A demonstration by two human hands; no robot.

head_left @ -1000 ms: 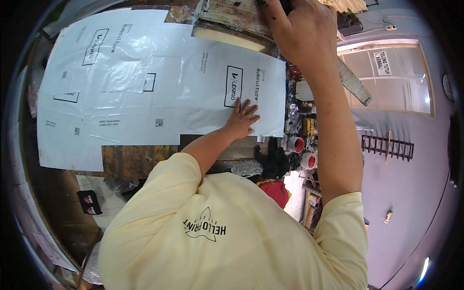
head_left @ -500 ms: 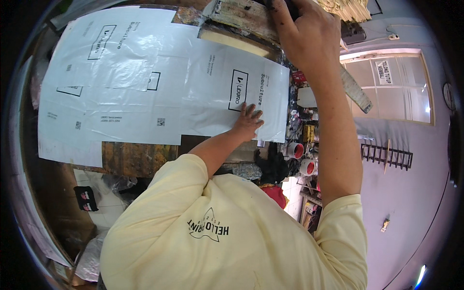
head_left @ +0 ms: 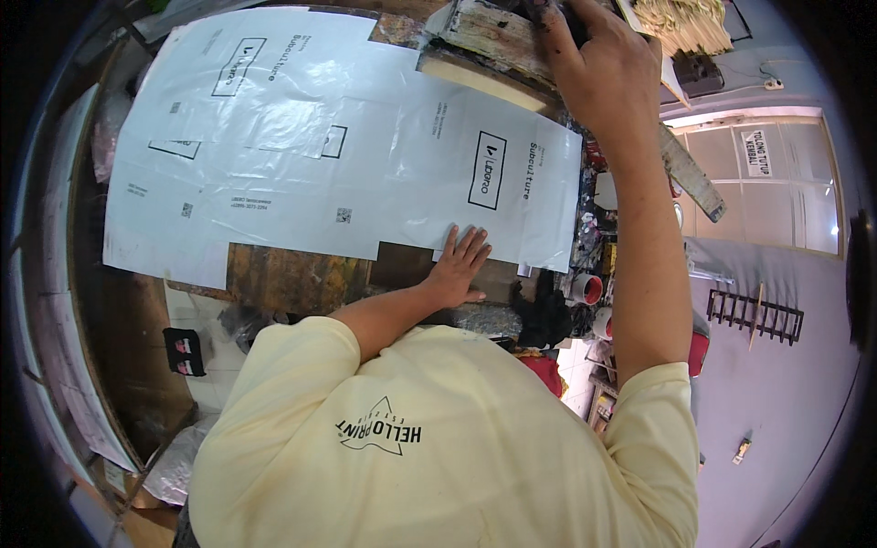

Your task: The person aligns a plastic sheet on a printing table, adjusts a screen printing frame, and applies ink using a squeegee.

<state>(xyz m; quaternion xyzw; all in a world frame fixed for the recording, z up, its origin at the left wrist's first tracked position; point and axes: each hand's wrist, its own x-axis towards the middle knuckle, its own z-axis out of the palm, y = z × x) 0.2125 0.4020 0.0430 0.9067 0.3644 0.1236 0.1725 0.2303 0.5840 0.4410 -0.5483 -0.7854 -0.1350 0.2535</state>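
White plastic sheets with black printed boxes, lettering and small square codes overlap on a stained wooden worktable. My left hand rests at the sheets' near edge, fingers spread and fingertips on the plastic, nothing held. At the top, my right hand is closed at the corner of an ink-smeared wooden frame, which looks like a printing screen. Black smudges mark my right thumb. The frame lies tilted over the sheets' far right part, and its far side is cut off by the picture's edge.
Red-lined tubs and a black cloth crowd the table's right end. A long wooden strip sticks out beyond my right forearm. Further right are a window and a wall rack. Shelving stands at left.
My left hand has slid off the printed box toward me, to the sheets' near edge. My right hand stays at the frame. The whole view has shifted slightly.
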